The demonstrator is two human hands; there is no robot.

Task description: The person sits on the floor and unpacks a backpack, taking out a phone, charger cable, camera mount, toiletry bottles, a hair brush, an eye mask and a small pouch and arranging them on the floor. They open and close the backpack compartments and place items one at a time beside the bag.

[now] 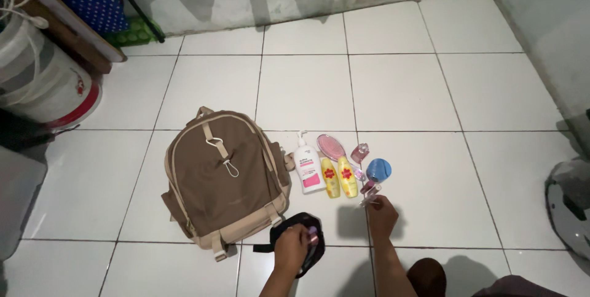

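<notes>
Low in the frame's centre, left hand (291, 246) grips the rim of a small black pouch (305, 240), fingers curled shut on it, apparently propping its mouth open; something lilac shows at the opening. Right hand (381, 215) reaches just right of it, fingertips pinched on a small pinkish item (370, 191) at the near end of a floor row: white pump bottle (309, 171), two yellow bottles (338, 178), pink hairbrush (332, 148), blue round thing (378, 168). Tan backpack (224, 178) lies flat left of the row on white tile floor (405, 88).
</notes>
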